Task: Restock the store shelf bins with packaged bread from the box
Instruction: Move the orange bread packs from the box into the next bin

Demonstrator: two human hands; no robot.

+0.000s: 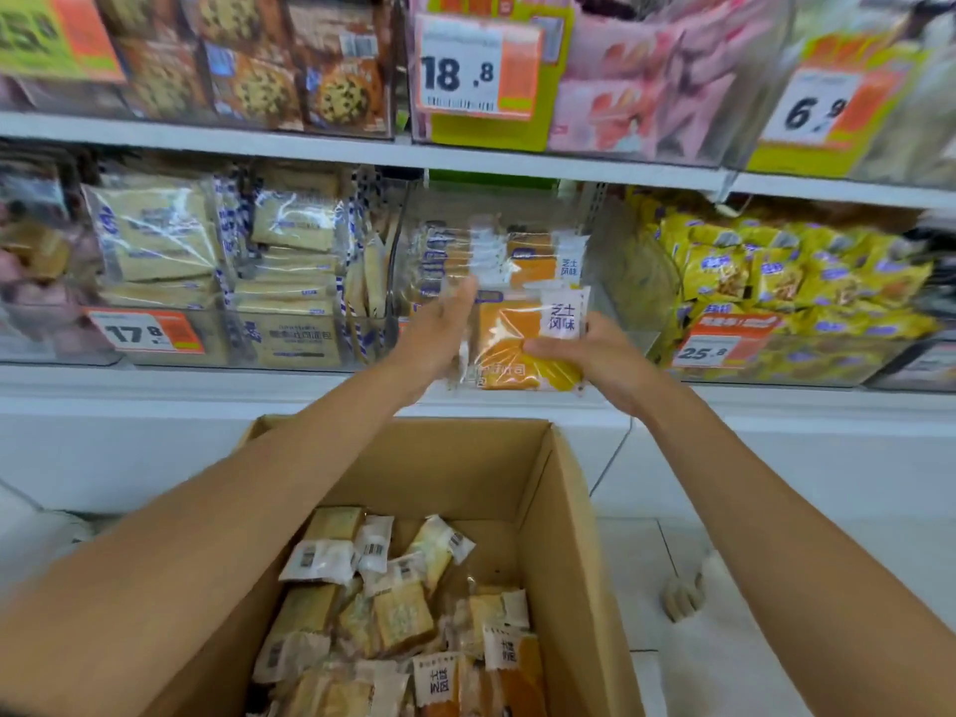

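Note:
An orange-and-white bread packet (522,333) stands at the front of the clear middle shelf bin (610,282). My right hand (595,354) grips its right lower edge, thumb on the front. My left hand (439,328) is stretched out flat, fingers straight, against the packet's left side. More of the same orange packets (538,261) are stacked behind it in the bin. Below my arms, the open cardboard box (558,509) holds several loose bread packets (393,602).
Left bin holds pale bread packets (170,240) with a 17.8 tag (145,331). Right bin holds yellow snack bags (776,282) with a 25.8 tag. The upper shelf (362,147) carries cookies and pink packets. The white shelf base and floor tiles lie right of the box.

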